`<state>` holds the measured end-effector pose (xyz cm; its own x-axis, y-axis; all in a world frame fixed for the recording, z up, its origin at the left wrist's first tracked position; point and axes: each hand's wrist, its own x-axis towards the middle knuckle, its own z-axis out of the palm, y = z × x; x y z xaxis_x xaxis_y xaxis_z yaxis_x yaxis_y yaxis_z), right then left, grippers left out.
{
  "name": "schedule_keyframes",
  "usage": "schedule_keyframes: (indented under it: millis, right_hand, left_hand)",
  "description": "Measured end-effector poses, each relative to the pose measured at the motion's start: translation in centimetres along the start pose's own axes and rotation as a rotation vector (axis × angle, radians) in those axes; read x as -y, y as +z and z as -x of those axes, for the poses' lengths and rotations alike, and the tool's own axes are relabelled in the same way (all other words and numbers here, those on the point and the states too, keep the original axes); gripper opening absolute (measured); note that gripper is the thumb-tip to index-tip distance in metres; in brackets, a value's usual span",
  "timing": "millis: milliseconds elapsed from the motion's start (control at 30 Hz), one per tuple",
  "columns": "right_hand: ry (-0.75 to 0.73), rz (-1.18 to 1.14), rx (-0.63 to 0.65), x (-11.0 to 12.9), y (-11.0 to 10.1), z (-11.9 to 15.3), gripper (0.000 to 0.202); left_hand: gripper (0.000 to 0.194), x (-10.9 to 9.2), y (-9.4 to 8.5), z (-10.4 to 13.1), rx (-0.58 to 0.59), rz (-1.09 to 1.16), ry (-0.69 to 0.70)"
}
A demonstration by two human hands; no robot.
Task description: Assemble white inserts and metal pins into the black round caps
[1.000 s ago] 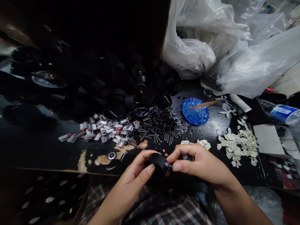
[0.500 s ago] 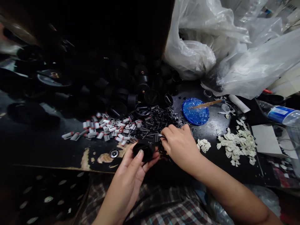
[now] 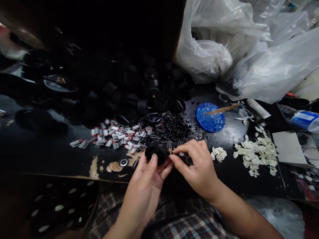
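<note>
My left hand (image 3: 149,177) is wrapped round a black round plastic housing (image 3: 159,153), its thumb on the rim and its dark hollow side turned toward me. Close against the housing's right side, my right hand (image 3: 196,162) pinches a tiny part between thumb and forefinger, too small to name. Just beyond both hands lies a pile of small black springs and screw-like pieces (image 3: 171,131). To its left are many grey-white plastic sleeves (image 3: 121,136) with red ends. A small ring-shaped metal piece (image 3: 123,162) lies left of my left hand.
Right of the hands are a blue lid (image 3: 210,123) with a wooden stick (image 3: 223,109) across it and heaps of cream plastic tabs (image 3: 259,151). Clear plastic bags (image 3: 214,56) stand behind. More black housings (image 3: 127,114) crowd the dim back. A bottle (image 3: 305,120) lies far right.
My right hand has come from the pile of black pieces to the side of the housing, its pinched fingers now close against it. The left hand still holds the housing.
</note>
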<state>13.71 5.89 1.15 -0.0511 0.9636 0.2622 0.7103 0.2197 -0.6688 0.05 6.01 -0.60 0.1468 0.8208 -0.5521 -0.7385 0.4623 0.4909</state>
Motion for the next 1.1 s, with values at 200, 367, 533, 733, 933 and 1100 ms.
schedule_keyframes:
  millis: [200,367,533,733,933,1100]
  right_hand:
    - [-0.091,0.067,0.006,0.1,-0.1,0.2,0.007]
    - [-0.059,-0.093,0.020,0.8,-1.3,-0.4,0.006]
    - [-0.110,-0.054,0.084,1.3,-2.2,-1.2,0.007]
    - [-0.085,-0.094,0.112,1.2,-2.3,-0.9,0.005]
    - [0.002,-0.265,0.282,1.2,-3.1,-1.0,0.002]
    - [-0.014,-0.242,0.157,1.2,-2.5,-0.6,0.003]
  left_hand:
    - [0.006,0.3,0.0,0.3,-0.030,0.012,0.007]
    - [0.012,0.1,-0.8,0.5,-0.005,-0.101,-0.036]
    - [0.022,0.1,-1.6,0.7,-0.011,-0.224,-0.040]
    - [0.026,0.0,-1.9,0.6,0.022,-0.262,-0.033]
    - [0.022,-0.7,-2.1,-0.2,0.127,-0.277,-0.118]
    - [0.016,-0.8,-1.7,-0.3,0.146,-0.250,-0.104]
